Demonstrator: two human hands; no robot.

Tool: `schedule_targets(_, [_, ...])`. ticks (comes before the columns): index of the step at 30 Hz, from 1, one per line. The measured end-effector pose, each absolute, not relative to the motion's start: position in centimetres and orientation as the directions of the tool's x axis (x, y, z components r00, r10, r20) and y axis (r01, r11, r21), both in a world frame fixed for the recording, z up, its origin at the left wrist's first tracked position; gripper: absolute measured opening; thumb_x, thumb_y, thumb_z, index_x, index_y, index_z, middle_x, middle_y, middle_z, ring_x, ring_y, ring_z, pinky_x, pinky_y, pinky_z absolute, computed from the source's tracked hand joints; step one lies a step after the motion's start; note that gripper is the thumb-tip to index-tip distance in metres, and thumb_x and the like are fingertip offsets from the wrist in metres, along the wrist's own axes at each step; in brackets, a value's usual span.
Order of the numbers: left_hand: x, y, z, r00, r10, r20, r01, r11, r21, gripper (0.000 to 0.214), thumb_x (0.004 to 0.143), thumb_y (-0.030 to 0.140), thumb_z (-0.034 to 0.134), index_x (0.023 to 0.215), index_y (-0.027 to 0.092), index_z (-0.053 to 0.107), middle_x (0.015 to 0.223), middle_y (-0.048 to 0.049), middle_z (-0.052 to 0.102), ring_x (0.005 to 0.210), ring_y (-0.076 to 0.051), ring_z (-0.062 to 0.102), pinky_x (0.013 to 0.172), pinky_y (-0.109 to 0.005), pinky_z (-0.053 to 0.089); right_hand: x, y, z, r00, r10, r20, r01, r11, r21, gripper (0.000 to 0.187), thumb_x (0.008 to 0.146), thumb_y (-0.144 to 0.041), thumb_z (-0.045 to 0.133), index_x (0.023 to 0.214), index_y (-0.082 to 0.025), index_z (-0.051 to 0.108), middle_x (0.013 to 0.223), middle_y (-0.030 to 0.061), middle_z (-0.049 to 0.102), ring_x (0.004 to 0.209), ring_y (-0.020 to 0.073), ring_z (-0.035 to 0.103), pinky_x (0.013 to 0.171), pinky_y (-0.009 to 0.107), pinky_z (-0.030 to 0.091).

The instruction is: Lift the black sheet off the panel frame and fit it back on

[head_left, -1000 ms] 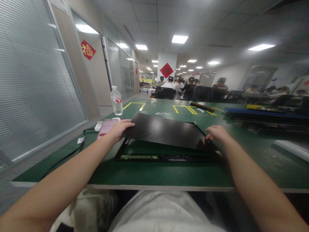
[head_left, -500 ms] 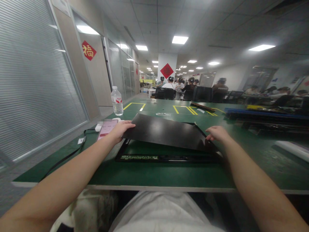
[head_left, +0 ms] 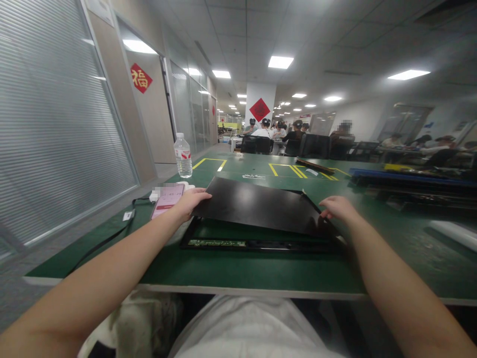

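A thin black panel [head_left: 257, 205] is held tilted above a black frame [head_left: 261, 243] that lies flat on the green table [head_left: 231, 268]. My left hand [head_left: 191, 201] grips the panel's left edge, fingers curled over it. At the panel's right edge my right hand [head_left: 337, 208] holds it the same way. The near side of the panel is raised, and a strip of circuit board [head_left: 216, 243] shows along the frame's front rail.
A pink phone [head_left: 167, 200] lies left of the panel with a white charger and black cable [head_left: 108, 238] running to the table's left edge. A water bottle [head_left: 183, 155] stands behind. Long black and blue parts [head_left: 410, 179] lie at the right. Several people sit at far tables.
The view has shifted slightly right. The panel's near edge sits a little lower over the frame; both hands keep their hold.
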State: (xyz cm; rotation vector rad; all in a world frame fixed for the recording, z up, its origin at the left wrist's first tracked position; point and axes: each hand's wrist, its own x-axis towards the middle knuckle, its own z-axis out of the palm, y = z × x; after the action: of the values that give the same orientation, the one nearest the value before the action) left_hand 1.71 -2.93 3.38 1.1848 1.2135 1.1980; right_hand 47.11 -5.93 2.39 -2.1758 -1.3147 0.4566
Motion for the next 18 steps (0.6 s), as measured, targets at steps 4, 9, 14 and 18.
schedule_targets(4, [1.66, -2.8, 3.27, -0.003, 1.0, -0.022, -0.005, 0.022, 1.0, 0.021, 0.049, 0.02, 0.074, 0.07, 0.016, 0.071, 0.06, -0.0026, 0.072, 0.052, -0.017, 0.063, 0.049, -0.023, 0.046, 47.17, -5.78, 2.36, 0.434, 0.901, 0.001, 0.747, -0.359, -0.56, 0.026, 0.079, -0.028, 0.056, 0.095, -0.015, 0.072, 0.065, 0.0052, 0.073, 0.052, 0.0147, 0.064, 0.054, 0.023, 0.046])
schedule_targets(9, [1.84, -2.73, 2.96, 0.006, 1.0, -0.029, 0.001, 0.029, 1.0, 0.017, 0.05, 0.02, 0.071, 0.067, 0.017, 0.069, 0.057, -0.0028, 0.07, 0.05, -0.017, 0.062, 0.048, -0.024, 0.045, 47.14, -5.69, 2.26, 0.419, 0.908, 0.017, 0.785, -0.353, -0.509, 0.026, 0.079, -0.03, 0.055, 0.092, -0.017, 0.073, 0.067, 0.0043, 0.073, 0.054, 0.0149, 0.064, 0.056, 0.023, 0.046])
schedule_targets(14, [2.04, -2.75, 2.59, 0.028, 0.998, -0.053, -0.005, 0.053, 0.999, 0.019, 0.049, 0.02, 0.07, 0.068, 0.017, 0.068, 0.056, -0.0025, 0.07, 0.048, -0.018, 0.062, 0.046, -0.025, 0.045, 47.35, -5.62, 2.09, 0.415, 0.909, 0.027, 0.797, -0.349, -0.492, 0.023, 0.079, -0.031, 0.055, 0.089, -0.018, 0.072, 0.067, 0.0044, 0.073, 0.055, 0.0151, 0.066, 0.055, 0.023, 0.045])
schedule_targets(18, [1.93, -2.59, 2.41, 0.027, 0.998, -0.051, 0.014, 0.051, 0.999, 0.02, 0.049, 0.021, 0.071, 0.069, 0.017, 0.068, 0.055, -0.0031, 0.07, 0.047, -0.018, 0.062, 0.046, -0.024, 0.045, 47.28, -5.72, 2.23, 0.417, 0.909, 0.02, 0.796, -0.355, -0.491, 0.022, 0.08, -0.031, 0.056, 0.089, -0.018, 0.071, 0.067, 0.0043, 0.073, 0.055, 0.0152, 0.066, 0.055, 0.023, 0.045])
